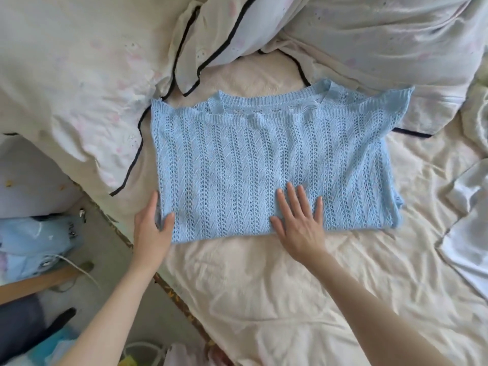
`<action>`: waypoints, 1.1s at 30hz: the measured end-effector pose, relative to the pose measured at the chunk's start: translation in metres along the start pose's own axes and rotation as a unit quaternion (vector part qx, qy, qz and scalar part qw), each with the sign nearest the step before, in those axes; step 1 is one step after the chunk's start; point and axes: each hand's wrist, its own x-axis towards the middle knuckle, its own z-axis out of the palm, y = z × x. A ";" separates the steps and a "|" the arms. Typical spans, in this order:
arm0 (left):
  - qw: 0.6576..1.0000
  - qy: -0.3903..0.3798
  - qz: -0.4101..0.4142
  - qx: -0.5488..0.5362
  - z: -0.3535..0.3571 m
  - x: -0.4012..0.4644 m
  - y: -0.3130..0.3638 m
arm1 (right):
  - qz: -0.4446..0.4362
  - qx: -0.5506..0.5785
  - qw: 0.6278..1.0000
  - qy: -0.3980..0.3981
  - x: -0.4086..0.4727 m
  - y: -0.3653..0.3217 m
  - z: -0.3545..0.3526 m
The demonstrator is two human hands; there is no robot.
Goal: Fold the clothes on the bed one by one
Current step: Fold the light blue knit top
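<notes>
- A light blue knit top (266, 165) lies flat on the bed (264, 291), folded so that its ribbed hem reaches up close to the ribbed neckline; the neckline points away from the person.
- The left hand (151, 228) takes the top's near left corner: the thumb lies on top of the knit and the fingers run along the left edge, so the grip is a pinch on that corner (how far the fingers reach beneath the cloth cannot be seen).
- The right hand (299, 223) rests palm down on the near edge of the top, right of its middle, with the fingers straight and spread; it holds nothing, only presses on the cloth.
- A pale floral quilt with dark piping (100, 83) is bunched at the far left and along the far side, its edge just beside the top's left shoulder.
- A white garment (467, 228) lies rumpled at the right edge of the bed, apart from the blue top.
- Left of the bed, on the floor, sits a blue bag (34, 241) among other blurred things.
</notes>
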 end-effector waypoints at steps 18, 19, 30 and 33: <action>0.976 0.043 0.144 -0.156 0.067 -0.062 0.217 | 0.256 0.778 0.573 0.023 -0.010 0.053 -0.096; 0.973 0.023 0.174 -0.150 0.089 -0.069 0.233 | 0.264 0.795 0.544 0.046 -0.015 0.068 -0.101; 0.925 -0.061 0.375 0.000 0.170 -0.083 0.158 | 0.323 0.714 0.610 0.117 -0.033 0.148 -0.066; 0.980 0.013 0.191 -0.053 0.155 -0.066 0.128 | 0.367 0.617 0.681 0.144 -0.026 0.146 -0.061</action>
